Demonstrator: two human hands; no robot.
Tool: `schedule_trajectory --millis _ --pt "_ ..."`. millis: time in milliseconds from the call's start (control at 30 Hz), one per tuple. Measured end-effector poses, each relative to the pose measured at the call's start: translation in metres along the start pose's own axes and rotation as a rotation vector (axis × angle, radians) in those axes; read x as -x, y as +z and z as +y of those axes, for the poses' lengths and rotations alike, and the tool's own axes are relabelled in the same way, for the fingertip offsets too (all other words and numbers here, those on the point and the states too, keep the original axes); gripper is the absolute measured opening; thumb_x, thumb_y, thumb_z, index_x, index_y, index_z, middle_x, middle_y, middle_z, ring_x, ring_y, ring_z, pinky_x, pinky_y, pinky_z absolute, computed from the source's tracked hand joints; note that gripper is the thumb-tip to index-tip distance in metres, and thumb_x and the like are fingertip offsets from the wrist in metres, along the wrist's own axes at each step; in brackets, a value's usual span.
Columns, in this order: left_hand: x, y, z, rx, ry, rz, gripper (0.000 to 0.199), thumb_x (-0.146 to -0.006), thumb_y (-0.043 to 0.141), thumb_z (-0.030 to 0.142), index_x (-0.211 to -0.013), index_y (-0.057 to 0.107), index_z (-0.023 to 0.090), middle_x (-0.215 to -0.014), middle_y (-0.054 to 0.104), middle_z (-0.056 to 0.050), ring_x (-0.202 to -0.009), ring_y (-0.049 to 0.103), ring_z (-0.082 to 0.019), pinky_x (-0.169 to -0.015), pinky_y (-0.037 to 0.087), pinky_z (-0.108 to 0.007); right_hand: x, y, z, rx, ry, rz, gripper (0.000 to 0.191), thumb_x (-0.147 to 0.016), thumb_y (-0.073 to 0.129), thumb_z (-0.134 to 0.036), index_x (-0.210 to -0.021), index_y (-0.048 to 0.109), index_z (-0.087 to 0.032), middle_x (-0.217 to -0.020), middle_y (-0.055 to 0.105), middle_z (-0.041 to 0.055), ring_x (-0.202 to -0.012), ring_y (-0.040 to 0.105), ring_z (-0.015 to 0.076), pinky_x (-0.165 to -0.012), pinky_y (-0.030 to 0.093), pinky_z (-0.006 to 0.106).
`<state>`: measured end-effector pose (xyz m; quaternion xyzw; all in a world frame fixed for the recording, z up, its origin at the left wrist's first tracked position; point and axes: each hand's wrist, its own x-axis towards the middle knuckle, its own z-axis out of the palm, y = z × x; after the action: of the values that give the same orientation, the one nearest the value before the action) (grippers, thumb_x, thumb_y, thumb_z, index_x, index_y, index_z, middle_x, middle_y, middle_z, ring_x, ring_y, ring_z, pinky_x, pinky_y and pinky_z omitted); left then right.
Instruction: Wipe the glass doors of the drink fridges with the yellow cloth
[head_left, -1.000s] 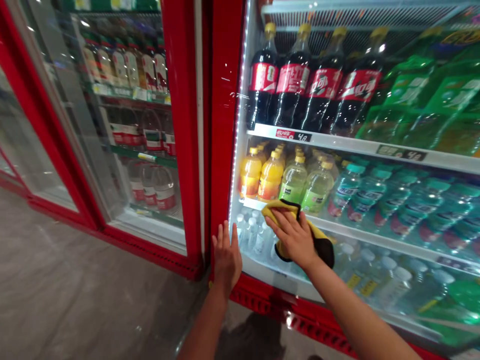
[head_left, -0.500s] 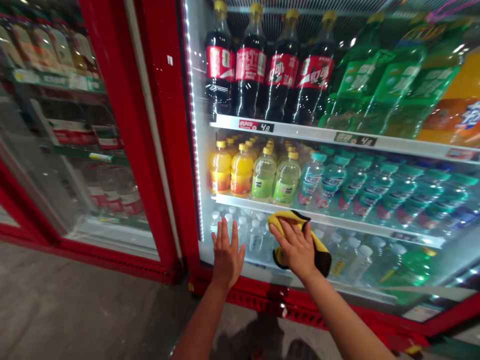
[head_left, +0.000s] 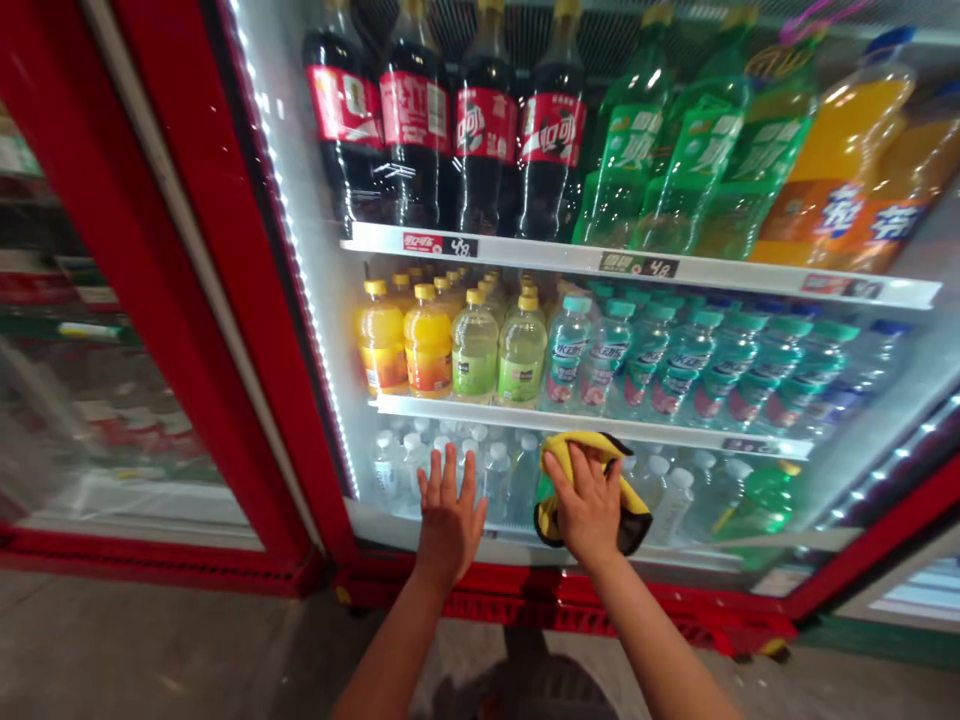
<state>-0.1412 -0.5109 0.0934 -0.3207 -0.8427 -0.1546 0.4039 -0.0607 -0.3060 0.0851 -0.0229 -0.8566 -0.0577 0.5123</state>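
Observation:
Flat against the lower part of the glass door lies a yellow cloth with black edging, under my right hand. The fingers of that hand press and bunch the cloth. My left hand is at the glass to the left, fingers spread, holding nothing; whether its palm touches the pane I cannot tell. Behind the glass, near both hands, stand small clear bottles on the bottom shelf. Parts of them are hidden by my hands and the cloth.
A red frame with a light strip surrounds the lit fridge. Cola bottles, green bottles and orange bottles fill the top shelf; juice bottles stand below. Another fridge is at left, above a grey floor.
My view has swung to the right, so the fridge appears further left. The right hand still presses the cloth on the glass; the left hand stays open and spread beside it.

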Motion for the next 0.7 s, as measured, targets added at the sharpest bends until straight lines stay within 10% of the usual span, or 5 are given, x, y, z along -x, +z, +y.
schedule_trajectory --millis 233,400,533,700 --pt "-0.005 0.012 0.019 -0.003 0.009 0.016 0.09 -0.092 0.059 0.024 -0.16 0.001 0.011 -0.164 0.01 -0.024 -0.153 0.006 -0.039 -0.121 0.019 -0.065 0.015 -0.005 0.005 -0.067 -0.097 -0.153 0.063 -0.093 0.051 -0.015 -0.149 0.044 -0.042 -0.142 0.061 0.0023 -0.13 0.053 0.025 -0.124 0.005 0.057" --pt "-0.008 0.019 0.033 -0.012 0.072 -0.038 0.088 -0.09 0.062 0.022 -0.161 0.009 0.016 -0.165 0.002 -0.022 -0.152 0.005 -0.041 -0.121 0.019 -0.066 0.022 -0.019 0.053 -0.001 0.175 0.009 0.078 -0.087 0.05 -0.009 -0.157 0.03 -0.036 -0.161 0.034 0.0145 -0.143 0.037 0.041 -0.112 0.021 0.075" --pt "-0.008 0.028 0.046 0.017 0.091 -0.038 0.089 -0.089 0.061 0.02 -0.161 0.008 0.014 -0.165 0.006 -0.022 -0.152 0.004 -0.041 -0.12 0.018 -0.067 0.06 -0.01 0.046 -0.007 0.166 -0.027 0.087 -0.083 0.049 -0.004 -0.16 0.021 -0.032 -0.163 0.029 0.0176 -0.142 0.037 0.0414 -0.107 0.034 0.072" --pt "-0.013 0.032 0.067 0.031 0.153 0.024 0.087 -0.09 0.06 0.021 -0.16 0.009 0.013 -0.165 0.007 -0.022 -0.152 0.001 -0.04 -0.121 0.017 -0.067 0.023 -0.02 0.062 0.003 0.026 -0.105 0.078 -0.086 0.05 -0.008 -0.155 0.032 -0.041 -0.158 0.041 0.0085 -0.141 0.041 0.0322 -0.117 0.026 0.062"
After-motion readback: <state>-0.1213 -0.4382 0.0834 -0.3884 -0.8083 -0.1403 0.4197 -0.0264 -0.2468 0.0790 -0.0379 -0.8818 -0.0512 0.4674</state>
